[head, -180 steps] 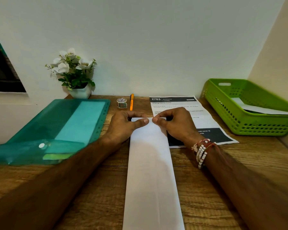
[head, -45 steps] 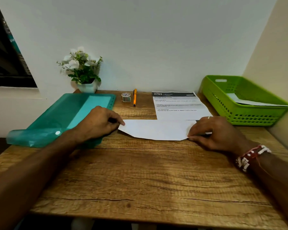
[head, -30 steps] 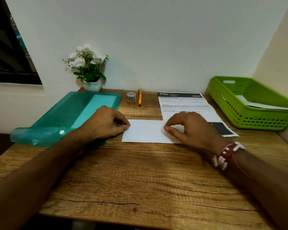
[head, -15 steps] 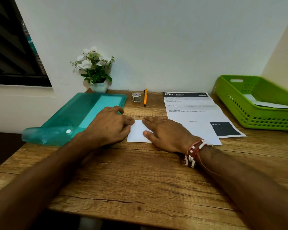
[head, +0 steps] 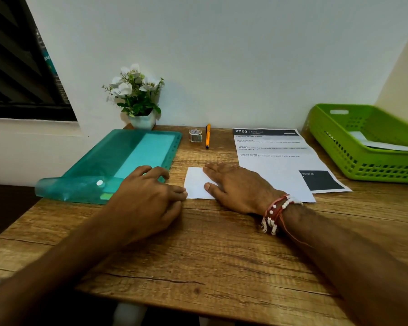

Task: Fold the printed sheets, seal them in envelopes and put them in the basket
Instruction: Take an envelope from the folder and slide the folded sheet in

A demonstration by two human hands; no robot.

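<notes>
two bare hands meet at a folded sheet lying flat on the wooden table. the right hand, with a bead bracelet at its wrist, lies flat on the sheet with fingers straight. the left hand is loosely curled, holding nothing, its fingertips at the sheet's left edge. a printed sheet lies just behind. the green basket at far right holds a white envelope. a teal folder lies on the left, with a tape roll, an orange pen and a flower pot near the wall.
</notes>
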